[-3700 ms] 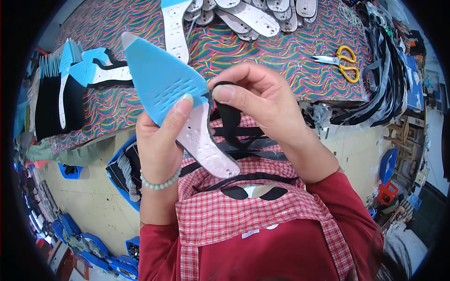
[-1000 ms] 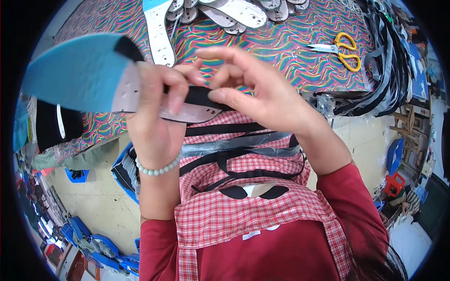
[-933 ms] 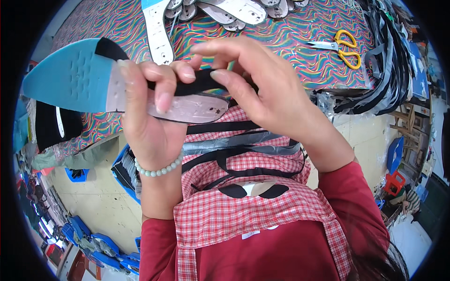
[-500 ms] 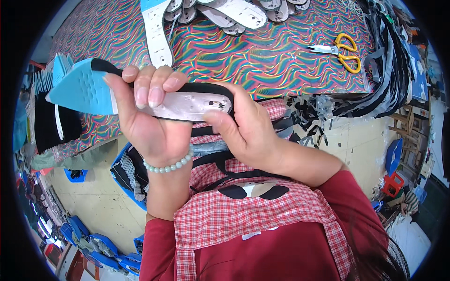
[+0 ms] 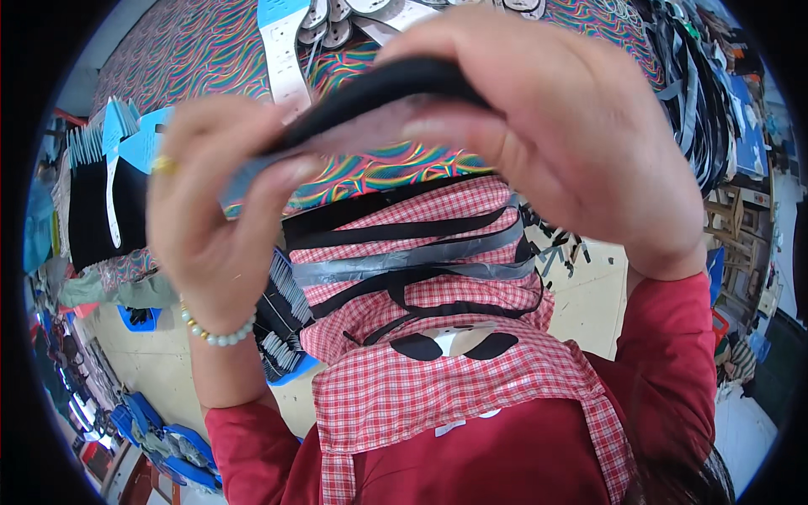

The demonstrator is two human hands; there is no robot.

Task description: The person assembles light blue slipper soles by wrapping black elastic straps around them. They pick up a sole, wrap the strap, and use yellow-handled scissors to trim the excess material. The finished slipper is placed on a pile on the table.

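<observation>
Held up close in front of me is a shoe insole (image 5: 379, 101), blurred by motion, with a black edge upward and a pale underside. My left hand (image 5: 215, 194) pinches its left end, where a bit of blue shows. My right hand (image 5: 581, 126) grips the right end, thumb below and fingers above. The insole looks arched between the two hands. Beyond it, a white insole with a blue front (image 5: 286, 63) lies on the patterned table (image 5: 202, 63), beside a pile of similar pale insoles (image 5: 337, 29), partly hidden by my right hand.
At the table's left stand several blue-tipped insoles (image 5: 126, 130) over black material (image 5: 93, 210). Black and grey strips (image 5: 690, 109) hang at the right. More strips (image 5: 404, 265) lie across my checked apron (image 5: 446, 387). A blue bin (image 5: 290, 370) with packed pieces stands below left.
Both hands have risen with the insole and spread apart toward its ends. The insole has turned and is now seen more edge-on. My right hand now covers where the yellow-handled scissors lay.
</observation>
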